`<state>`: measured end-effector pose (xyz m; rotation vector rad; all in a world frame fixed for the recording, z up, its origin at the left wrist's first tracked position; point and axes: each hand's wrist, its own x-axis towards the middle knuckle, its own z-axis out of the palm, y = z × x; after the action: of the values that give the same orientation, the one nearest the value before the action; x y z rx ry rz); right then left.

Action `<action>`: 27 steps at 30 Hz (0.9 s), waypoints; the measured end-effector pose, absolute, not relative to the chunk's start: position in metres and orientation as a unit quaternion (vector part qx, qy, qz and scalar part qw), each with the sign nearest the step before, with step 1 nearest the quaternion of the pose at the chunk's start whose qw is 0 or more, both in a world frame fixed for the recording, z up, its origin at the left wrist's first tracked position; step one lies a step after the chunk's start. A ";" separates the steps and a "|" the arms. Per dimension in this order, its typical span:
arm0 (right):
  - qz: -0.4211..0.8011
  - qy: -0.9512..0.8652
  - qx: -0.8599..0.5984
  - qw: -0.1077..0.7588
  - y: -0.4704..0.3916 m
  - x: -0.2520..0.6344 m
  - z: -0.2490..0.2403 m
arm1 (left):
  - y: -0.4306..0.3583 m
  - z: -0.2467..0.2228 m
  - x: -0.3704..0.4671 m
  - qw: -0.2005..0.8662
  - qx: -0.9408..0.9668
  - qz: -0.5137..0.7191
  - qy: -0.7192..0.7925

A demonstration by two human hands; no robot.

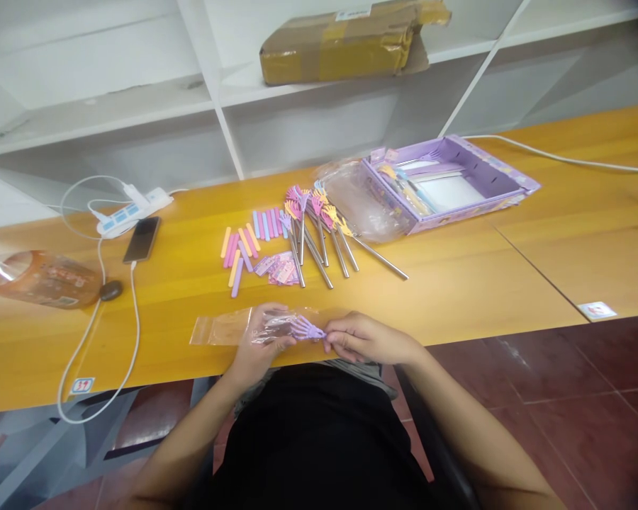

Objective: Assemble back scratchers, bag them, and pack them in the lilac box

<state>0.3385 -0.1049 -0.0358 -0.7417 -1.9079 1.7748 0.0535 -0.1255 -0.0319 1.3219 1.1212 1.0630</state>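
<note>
My left hand [259, 354] is closed on a clear plastic bag [217, 329], whose flat end lies out to the left over the table. At the bag's right end is a purple hand-shaped back scratcher head [306, 329], its fingers pointing left. My right hand [369, 338] pinches the base of that head; any handle behind it is hidden by my fingers. Beyond my hands lies a pile of back scratchers [322, 248] with metal rods and pink, yellow, purple and blue heads. Left of the pile are several coloured strips [232, 248] and small printed cards [283, 270].
A purple box [457, 173] holding more pieces stands at the back right, beside a clear plastic wrapper [361, 202]. On the left are a phone [142, 239], a power strip [132, 212], cables and a large orange bottle [45, 278]. A taped carton [340, 46] sits on the shelf.
</note>
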 end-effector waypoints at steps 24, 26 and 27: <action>0.553 -0.733 -0.321 0.232 -0.104 0.331 -0.025 | -0.119 -0.030 0.060 0.561 0.458 0.496 0.479; 0.538 -0.743 -0.327 0.230 -0.102 0.333 -0.025 | -0.115 -0.031 0.060 0.549 0.403 0.559 0.474; 0.529 -0.748 -0.329 0.229 -0.101 0.334 -0.025 | -0.114 -0.031 0.060 0.544 0.384 0.579 0.469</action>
<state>0.3342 -0.1006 -0.0253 -0.9067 -2.0580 1.4561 0.0600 -0.1137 -0.0309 0.9120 1.1140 1.3745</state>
